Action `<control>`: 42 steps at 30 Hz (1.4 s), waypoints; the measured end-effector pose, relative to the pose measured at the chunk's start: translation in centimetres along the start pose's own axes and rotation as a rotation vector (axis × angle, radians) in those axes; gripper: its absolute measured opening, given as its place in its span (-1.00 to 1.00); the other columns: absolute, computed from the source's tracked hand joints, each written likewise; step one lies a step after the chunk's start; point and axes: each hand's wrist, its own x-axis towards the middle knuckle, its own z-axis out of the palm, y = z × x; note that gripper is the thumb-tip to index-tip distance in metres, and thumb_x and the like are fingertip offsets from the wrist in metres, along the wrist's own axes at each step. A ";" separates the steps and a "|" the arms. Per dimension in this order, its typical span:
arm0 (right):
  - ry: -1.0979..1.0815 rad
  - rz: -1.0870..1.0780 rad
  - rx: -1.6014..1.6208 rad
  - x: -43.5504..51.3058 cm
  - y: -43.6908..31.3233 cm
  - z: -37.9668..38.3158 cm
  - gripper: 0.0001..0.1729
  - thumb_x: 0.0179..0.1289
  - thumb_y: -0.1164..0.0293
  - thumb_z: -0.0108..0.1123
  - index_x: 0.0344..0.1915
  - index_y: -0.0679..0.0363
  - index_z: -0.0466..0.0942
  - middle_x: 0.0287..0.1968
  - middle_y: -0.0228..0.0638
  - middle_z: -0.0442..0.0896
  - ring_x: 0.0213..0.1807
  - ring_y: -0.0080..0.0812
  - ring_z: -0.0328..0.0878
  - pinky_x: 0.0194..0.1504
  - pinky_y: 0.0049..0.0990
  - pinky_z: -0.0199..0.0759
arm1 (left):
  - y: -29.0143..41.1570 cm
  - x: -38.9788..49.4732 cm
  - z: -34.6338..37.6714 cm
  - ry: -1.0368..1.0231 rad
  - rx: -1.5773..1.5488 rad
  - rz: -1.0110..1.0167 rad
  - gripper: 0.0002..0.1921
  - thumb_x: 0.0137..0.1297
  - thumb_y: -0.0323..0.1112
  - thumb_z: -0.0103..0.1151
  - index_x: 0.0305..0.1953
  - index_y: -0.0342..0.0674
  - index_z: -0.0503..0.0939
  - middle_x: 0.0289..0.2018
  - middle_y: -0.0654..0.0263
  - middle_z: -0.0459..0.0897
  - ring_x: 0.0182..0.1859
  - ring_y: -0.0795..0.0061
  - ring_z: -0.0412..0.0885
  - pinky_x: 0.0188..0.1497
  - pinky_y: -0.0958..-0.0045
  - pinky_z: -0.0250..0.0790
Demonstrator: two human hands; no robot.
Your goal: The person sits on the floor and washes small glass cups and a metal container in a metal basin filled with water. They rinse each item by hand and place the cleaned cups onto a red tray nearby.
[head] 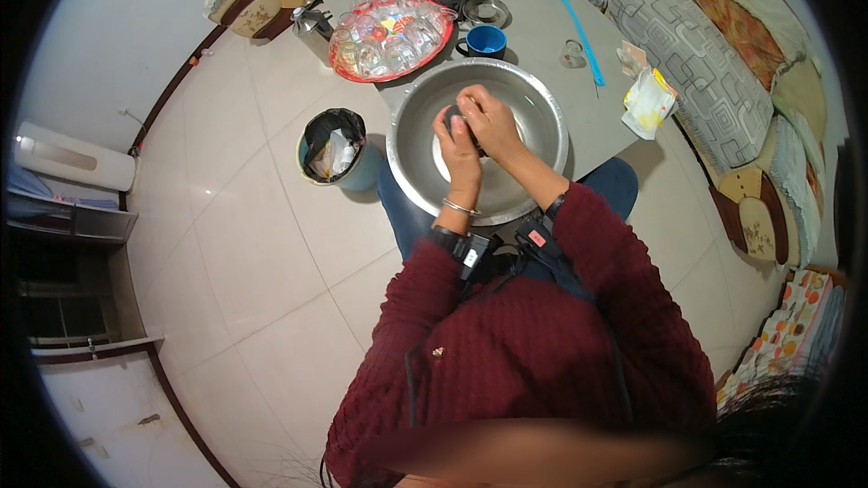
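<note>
A wide stainless steel basin [544,123] stands before me at the table's near edge, with some water apparent inside. Over its middle, my left hand [462,152] is closed around a small dark object [452,116], mostly covered by my fingers. What that object is cannot be made out. My right hand [489,123] grips it too from above and to the right, its fingers bent and wet-looking. Just past the basin's far rim is a black mug with a blue inside [485,41].
A red-rimmed tray [407,74] of several clear glasses sits back left, beside a metal thermos [313,34]. A steel dish [485,11], small glass [573,54], blue fly swatter [576,20] and plastic packet [649,105] lie rightward. A lined bin [359,173] stands left.
</note>
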 end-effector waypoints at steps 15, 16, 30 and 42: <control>-0.806 -0.086 -0.994 -2.8 7.7 0.5 -0.67 0.06 0.34 0.11 -0.11 0.03 0.56 -0.11 -0.15 0.56 -0.11 -0.11 0.55 -0.13 -0.19 0.45 | 2.3 2.6 -6.5 -0.217 -0.803 -0.739 -0.29 0.22 0.36 -0.40 -0.11 -0.24 0.43 -0.28 -0.06 0.53 -0.56 0.49 0.32 -0.40 0.35 0.34; -0.842 -0.046 -0.990 -2.7 7.9 0.3 -0.69 0.05 0.37 0.10 -0.14 0.04 0.57 -0.13 -0.15 0.57 -0.13 -0.12 0.56 -0.15 -0.20 0.45 | 2.0 2.5 -6.4 -0.183 -0.778 -0.755 -0.30 0.22 0.35 -0.39 -0.12 -0.23 0.43 -0.29 -0.06 0.53 -0.56 0.49 0.33 -0.39 0.34 0.35; -0.354 0.171 -0.638 -1.8 9.3 -4.9 -0.76 -0.05 0.35 0.22 -0.30 0.11 0.53 -0.32 -0.11 0.61 -0.21 -0.04 0.55 -0.19 -0.18 0.39 | -3.0 3.8 -4.2 -0.062 -0.060 -0.860 -0.53 0.22 0.30 -0.13 -0.32 0.00 0.45 -0.51 0.42 0.45 -0.54 0.47 0.33 -0.42 0.33 0.30; -0.272 0.279 -0.277 -1.5 9.8 -4.9 -0.74 -0.10 0.54 0.13 -0.29 0.19 0.54 -0.33 -0.19 0.61 -0.29 -0.31 0.56 -0.22 -0.45 0.40 | -5.4 3.8 -3.3 -0.129 -0.097 -0.912 -0.54 0.28 0.25 -0.21 -0.25 0.01 0.48 -0.44 0.41 0.48 -0.43 0.50 0.41 -0.48 0.43 0.30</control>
